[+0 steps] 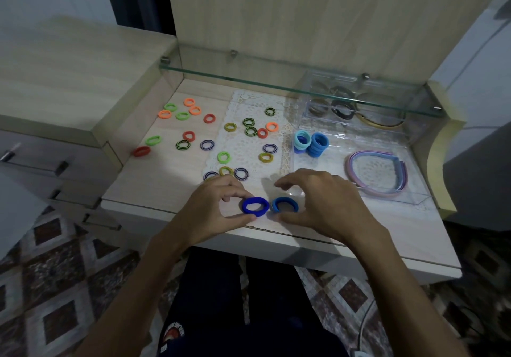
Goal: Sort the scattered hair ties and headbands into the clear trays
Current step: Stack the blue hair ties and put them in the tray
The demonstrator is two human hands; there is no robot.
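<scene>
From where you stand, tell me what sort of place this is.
Probably a bedroom or dressing corner at home. A light wood vanity desk with a glass shelf stands over a patterned carpet, a lace doily lies on it, and hair ties are scattered beside clear trays.

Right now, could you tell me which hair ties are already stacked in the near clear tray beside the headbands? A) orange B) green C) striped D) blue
D: the stacked blue ties stand in the near tray left of the headbands; orange, green and striped ones lie loose on the desk.
</scene>
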